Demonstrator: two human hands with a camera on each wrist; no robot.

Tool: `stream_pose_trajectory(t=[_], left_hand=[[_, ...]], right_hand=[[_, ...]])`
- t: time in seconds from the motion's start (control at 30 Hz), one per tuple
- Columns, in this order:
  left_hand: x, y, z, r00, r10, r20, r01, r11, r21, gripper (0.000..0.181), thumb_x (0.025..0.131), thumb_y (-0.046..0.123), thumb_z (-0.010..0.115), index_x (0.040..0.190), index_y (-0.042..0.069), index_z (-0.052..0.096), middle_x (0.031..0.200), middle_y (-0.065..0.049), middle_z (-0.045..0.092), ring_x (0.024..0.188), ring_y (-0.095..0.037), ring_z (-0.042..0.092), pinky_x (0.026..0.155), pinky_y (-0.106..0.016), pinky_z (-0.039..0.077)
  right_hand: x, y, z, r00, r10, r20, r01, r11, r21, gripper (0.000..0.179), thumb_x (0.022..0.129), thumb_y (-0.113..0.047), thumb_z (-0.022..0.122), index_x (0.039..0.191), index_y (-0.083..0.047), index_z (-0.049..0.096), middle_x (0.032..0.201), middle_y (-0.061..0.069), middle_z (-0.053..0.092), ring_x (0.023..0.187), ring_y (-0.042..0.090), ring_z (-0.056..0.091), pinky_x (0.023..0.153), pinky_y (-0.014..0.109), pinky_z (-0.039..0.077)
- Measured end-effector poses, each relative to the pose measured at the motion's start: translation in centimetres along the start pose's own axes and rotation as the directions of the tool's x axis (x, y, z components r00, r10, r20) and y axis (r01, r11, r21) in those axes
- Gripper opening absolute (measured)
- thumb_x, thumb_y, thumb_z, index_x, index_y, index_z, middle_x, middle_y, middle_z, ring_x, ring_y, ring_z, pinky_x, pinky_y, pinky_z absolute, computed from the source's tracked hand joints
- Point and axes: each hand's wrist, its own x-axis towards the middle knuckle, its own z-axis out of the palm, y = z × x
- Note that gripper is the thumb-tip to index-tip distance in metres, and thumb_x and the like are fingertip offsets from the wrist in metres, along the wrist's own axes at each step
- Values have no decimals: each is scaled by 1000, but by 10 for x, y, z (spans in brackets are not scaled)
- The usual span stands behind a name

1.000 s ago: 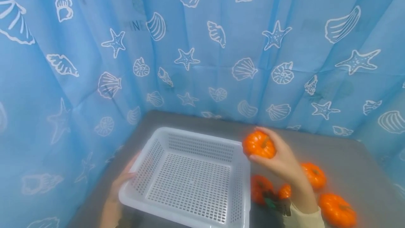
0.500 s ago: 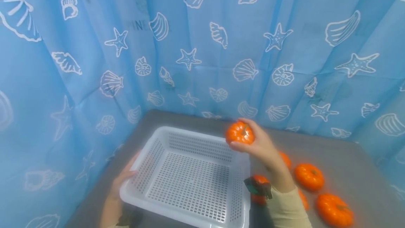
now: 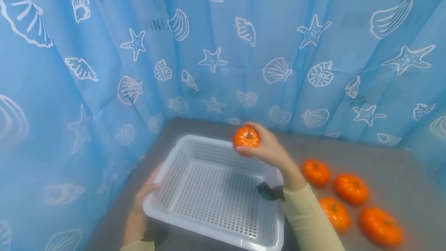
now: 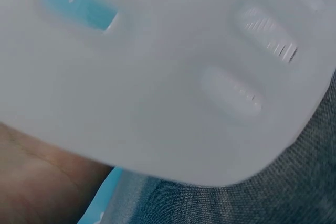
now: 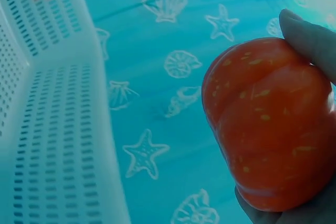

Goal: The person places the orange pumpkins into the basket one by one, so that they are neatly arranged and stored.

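A glossy orange pumpkin (image 3: 246, 136) is held up in the right hand (image 3: 271, 151), the fingers and thumb curled round its sides, with its stem showing to the head camera. From the head it overlaps the far rim of a white plastic basket (image 3: 212, 196); in the right wrist view blue cloth shows between the two, so they are apart. The basket has slotted walls and a perforated floor, and a soft shadow lies across the right part of that floor. The left hand (image 3: 145, 193) grips the basket's left side, its thumb over the rim and its fingers mostly hidden behind the wall. To the right of the basket, four more pumpkins sit close together on the grey desk (image 3: 376, 158): one at the back (image 3: 315, 172), one beside it (image 3: 351, 189), one nearer the right sleeve (image 3: 306, 216) and one at the front right (image 3: 381, 227). A small dark object (image 3: 267, 191) shows at the right wrist. Denim (image 4: 310, 166) appears below the basket in the left wrist view. Behind the desk hangs a blue curtain (image 3: 223, 80) printed with white shells and starfish.
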Motion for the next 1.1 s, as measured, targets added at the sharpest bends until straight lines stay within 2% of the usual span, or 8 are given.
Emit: stream_pose_trajectory(t=[0.13, 0.3, 0.4, 0.53, 0.6, 0.77, 1.0, 1.1], left_hand=[[3, 3, 5, 998, -19, -57, 21, 999, 42, 66, 85, -8, -6, 147, 8, -21, 156, -19, 18, 138, -39, 32, 109, -52, 35], [2, 4, 10, 991, -25, -132, 35, 997, 76, 65, 85, -7, -7, 147, 8, -21, 156, -18, 17, 138, -38, 32, 109, -52, 36], [1, 4, 10, 988, -35, -152, 47, 996, 79, 65, 86, -6, -6, 147, 9, -20, 157, -16, 18, 138, -37, 32, 109, -53, 35], [0, 5, 9, 988, -52, -146, 64, 994, 84, 65, 87, -6, -5, 147, 11, -21, 157, -13, 19, 138, -35, 33, 110, -52, 34], [1, 5, 8, 989, -56, -137, 67, 995, 74, 65, 86, -6, -6, 147, 11, -22, 156, -14, 20, 137, -36, 34, 109, -53, 35], [3, 4, 8, 991, -60, -124, 64, 997, 32, 66, 86, -7, -5, 147, 11, -23, 154, -20, 21, 134, -41, 37, 106, -57, 36], [1, 4, 9, 984, -67, -164, 72, 997, 27, 66, 87, -7, -4, 147, 13, -23, 154, -17, 22, 135, -40, 36, 106, -60, 33], [0, 4, 6, 990, -44, -137, 47, 999, 16, 66, 87, -8, -2, 147, 12, -23, 154, -19, 21, 134, -41, 37, 105, -60, 34]], right_hand=[[12, -4, 12, 999, -10, 47, 12, 999, -43, 80, 72, -35, 81, 139, -20, 41, 125, 7, 54, 99, 25, 62, 78, 35, 58], [24, -11, 27, 996, -11, 86, 21, 993, -115, 84, 72, -41, 79, 143, -20, 38, 141, 7, 45, 110, 25, 57, 88, 41, 55], [31, -13, 36, 994, -14, 109, 27, 993, -118, 83, 72, -41, 79, 141, -19, 39, 133, 6, 51, 105, 23, 58, 84, 38, 56], [40, -14, 49, 990, -32, 135, 46, 994, -103, 78, 71, -38, 80, 137, -18, 42, 111, 2, 57, 93, 19, 59, 75, 31, 56], [45, -15, 56, 988, -48, 144, 63, 993, -102, 76, 71, -37, 80, 135, -17, 45, 108, 1, 58, 90, 18, 59, 72, 29, 56], [55, -13, 75, 983, -53, 178, 75, 991, -115, 72, 71, -35, 80, 132, -16, 47, 108, 0, 59, 90, 16, 58, 74, 29, 54], [62, -12, 102, 969, -12, 247, 57, 983, -176, 79, 72, -41, 78, 137, -10, 44, 120, 4, 56, 99, 17, 55, 81, 31, 51], [65, -9, 114, 962, -21, 274, 72, 981, -178, 78, 72, -41, 78, 135, -8, 45, 117, 5, 56, 99, 17, 55, 80, 30, 51]])
